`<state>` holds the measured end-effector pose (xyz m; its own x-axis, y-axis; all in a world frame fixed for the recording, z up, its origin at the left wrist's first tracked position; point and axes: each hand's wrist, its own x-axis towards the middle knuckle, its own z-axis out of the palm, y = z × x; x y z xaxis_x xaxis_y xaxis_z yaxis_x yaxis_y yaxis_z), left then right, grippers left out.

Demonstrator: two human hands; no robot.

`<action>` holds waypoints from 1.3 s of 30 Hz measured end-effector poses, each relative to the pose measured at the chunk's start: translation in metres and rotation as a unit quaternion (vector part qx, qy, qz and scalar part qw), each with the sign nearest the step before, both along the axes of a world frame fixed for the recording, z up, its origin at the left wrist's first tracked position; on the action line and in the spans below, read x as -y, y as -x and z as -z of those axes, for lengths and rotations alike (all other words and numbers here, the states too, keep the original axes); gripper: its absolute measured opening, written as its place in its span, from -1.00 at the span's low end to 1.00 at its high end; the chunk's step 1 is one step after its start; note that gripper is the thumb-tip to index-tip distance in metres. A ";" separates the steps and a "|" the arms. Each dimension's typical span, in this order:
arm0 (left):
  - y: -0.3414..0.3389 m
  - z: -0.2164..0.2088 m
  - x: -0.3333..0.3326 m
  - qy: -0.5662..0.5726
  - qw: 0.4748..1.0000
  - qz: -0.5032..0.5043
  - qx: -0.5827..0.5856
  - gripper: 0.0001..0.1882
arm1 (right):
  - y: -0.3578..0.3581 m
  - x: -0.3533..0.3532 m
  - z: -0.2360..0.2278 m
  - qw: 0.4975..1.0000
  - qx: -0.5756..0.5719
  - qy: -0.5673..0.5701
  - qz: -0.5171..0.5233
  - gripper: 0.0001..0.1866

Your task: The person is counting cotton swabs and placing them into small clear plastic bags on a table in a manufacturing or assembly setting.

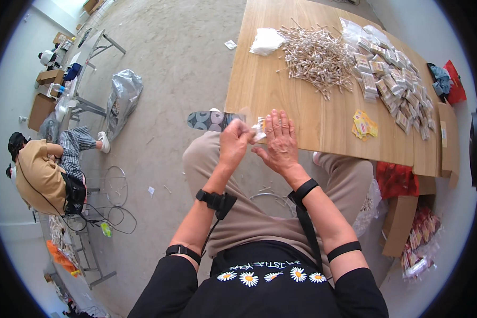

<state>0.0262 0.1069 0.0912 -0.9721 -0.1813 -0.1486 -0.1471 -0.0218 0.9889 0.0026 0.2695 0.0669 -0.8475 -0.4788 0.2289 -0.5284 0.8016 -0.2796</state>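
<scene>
At the near left edge of the wooden table [323,127], my left hand [235,140] is closed in a pinch on a small clear plastic bag [259,135]. Cotton swabs [262,125] show in that bag, partly covered by my fingers. Beside it, my right hand [281,140] lies flat, its fingers stretched out over the bag's right side. A big heap of loose cotton swabs [318,58] is spread farther up the table. To its left sits a stack of empty clear bags [266,41].
Many filled swab packs [395,87] are piled at the right, with yellow printed cards [364,125] nearer me. An open carton [400,225] stands below the table's right end. Leftward, another person [50,175] sits by a long table [85,69] and a grey plastic sack [124,100].
</scene>
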 end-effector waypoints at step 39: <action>0.004 0.025 0.157 -0.063 0.911 -0.407 -0.009 -0.68 | -0.001 -0.001 -0.005 1.000 -0.002 -0.012 -0.006 0.20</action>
<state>0.0222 -0.0501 0.0658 -0.5255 -0.8261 -0.2034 -0.0149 -0.2301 0.9731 0.0035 0.2703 0.0717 -0.8408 -0.4943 0.2208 -0.5391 0.8017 -0.2583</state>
